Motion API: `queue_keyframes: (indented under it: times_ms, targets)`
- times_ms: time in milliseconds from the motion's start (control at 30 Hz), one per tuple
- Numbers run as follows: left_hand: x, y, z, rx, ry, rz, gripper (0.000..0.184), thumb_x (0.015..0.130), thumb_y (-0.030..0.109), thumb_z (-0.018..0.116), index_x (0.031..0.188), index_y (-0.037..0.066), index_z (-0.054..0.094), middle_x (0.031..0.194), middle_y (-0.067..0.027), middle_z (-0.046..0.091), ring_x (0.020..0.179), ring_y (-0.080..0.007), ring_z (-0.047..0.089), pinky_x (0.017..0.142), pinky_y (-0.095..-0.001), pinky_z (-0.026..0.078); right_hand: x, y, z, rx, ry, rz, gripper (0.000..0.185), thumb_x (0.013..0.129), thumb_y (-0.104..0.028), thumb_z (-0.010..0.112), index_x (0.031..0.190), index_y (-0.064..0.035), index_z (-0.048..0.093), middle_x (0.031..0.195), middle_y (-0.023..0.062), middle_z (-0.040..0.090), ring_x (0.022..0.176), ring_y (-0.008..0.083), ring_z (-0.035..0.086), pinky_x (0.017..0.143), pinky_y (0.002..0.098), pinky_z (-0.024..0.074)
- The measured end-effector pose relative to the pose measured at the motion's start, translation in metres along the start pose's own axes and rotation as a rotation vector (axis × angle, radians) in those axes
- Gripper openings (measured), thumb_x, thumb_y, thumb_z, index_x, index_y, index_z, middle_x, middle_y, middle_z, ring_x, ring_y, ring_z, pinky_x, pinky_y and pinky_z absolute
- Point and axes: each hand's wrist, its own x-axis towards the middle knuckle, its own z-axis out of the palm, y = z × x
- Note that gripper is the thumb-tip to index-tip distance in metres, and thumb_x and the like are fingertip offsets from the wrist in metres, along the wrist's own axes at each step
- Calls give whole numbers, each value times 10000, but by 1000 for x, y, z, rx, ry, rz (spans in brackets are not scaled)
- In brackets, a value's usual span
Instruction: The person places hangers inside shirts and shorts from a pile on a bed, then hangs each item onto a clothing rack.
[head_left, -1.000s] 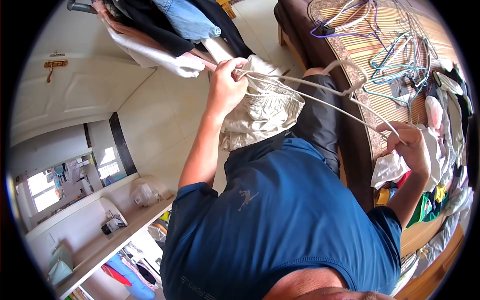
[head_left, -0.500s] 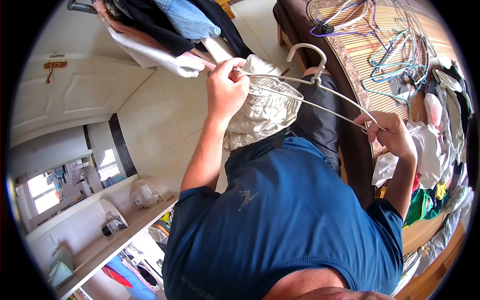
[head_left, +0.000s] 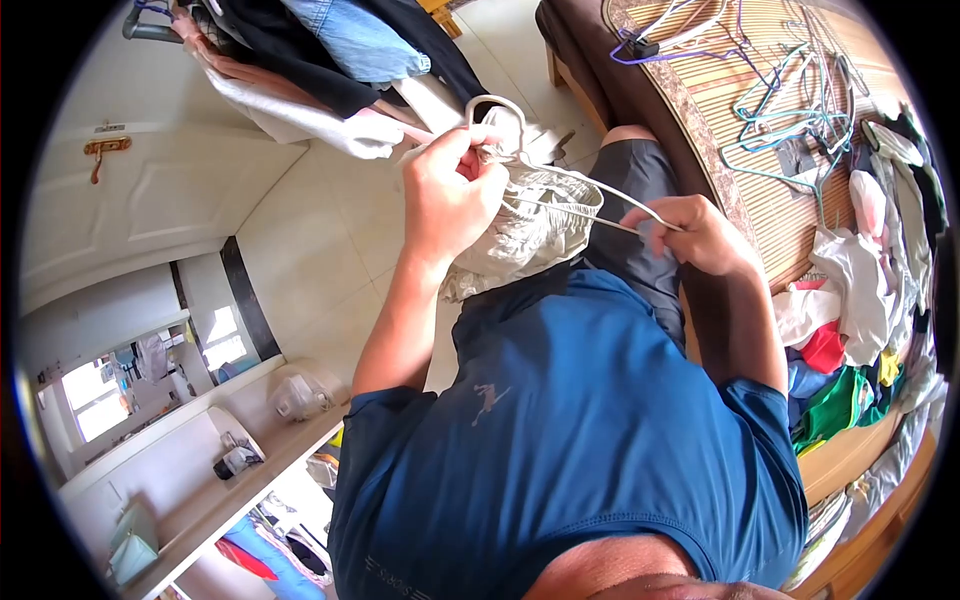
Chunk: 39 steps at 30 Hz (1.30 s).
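My left hand (head_left: 448, 195) pinches the beige garment (head_left: 530, 245) at its elastic waist, probably to bear its weight and keep the opening in reach, so it hangs just beyond my blue shirt (head_left: 570, 400). My right hand (head_left: 700, 235) grips one end of the pale hanger (head_left: 522, 130), seemingly to steer it; whether its other end sits inside the waist, I can't tell.
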Motion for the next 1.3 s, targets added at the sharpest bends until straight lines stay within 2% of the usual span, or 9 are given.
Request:
queue_keyframes:
  times_ms: [167,400,500,533,667,1000,1067,1200,1300]
  targets:
    - [2,-10,-1,14,5,134,179,822,-48,699,993,-36,751,905,-55,731,669,-84,608,606,-257,506,25,18,9,14,19,-90,168,791,72,545,741,-2,686,1132,51,787,714,92,584,647,276,470]
    - [5,-10,-14,230,-123,315,142,856,11,827,953,-35,734,911,-92,710,683,-147,637,610,-289,519,36,27,7,49,-5,-74,139,801,71,582,775,6,703,1121,54,785,728,71,589,630,266,463]
    - [5,-16,-15,202,-119,310,130,860,13,837,932,-30,738,901,-86,712,706,-171,648,627,-297,525,40,35,8,341,28,-22,190,909,10,720,1088,-3,781,1087,56,772,791,66,624,678,250,500]
    - [6,-16,-16,174,-108,264,119,857,2,834,922,-30,739,899,-84,714,731,-182,657,644,-303,531,40,38,8,370,79,-1,290,862,52,724,1144,-12,757,1254,67,742,856,79,661,722,232,523]
    - [12,-23,-21,164,-55,300,72,876,-17,805,924,-26,753,890,-71,698,802,-178,650,695,-319,525,35,38,13,671,303,-138,578,801,65,704,1367,-33,639,1396,83,678,1171,208,692,931,337,581]
    - [10,-22,-17,183,-6,255,86,905,18,800,913,-20,723,906,-63,675,734,-166,605,626,-306,486,39,50,14,592,259,-181,550,820,119,567,1355,0,622,1365,73,659,1153,227,687,930,338,570]
    - [10,-21,-18,256,-14,305,62,975,37,746,992,-21,757,933,-16,666,794,-67,574,696,-228,456,40,48,13,609,243,-182,551,819,116,560,1356,2,619,1351,75,659,1146,228,688,930,337,570]
    - [11,-27,-20,270,18,387,81,996,65,733,1007,-12,755,911,-8,646,770,-64,538,680,-235,435,43,46,17,540,334,-240,591,812,99,587,1390,-22,609,1323,84,657,1168,214,661,952,331,559]
    - [11,-26,-26,275,92,260,145,982,101,763,938,-14,687,936,-83,651,822,-208,617,740,-337,508,45,46,18,517,418,-259,613,813,94,596,1411,-38,605,1302,84,660,1165,195,639,961,325,550]
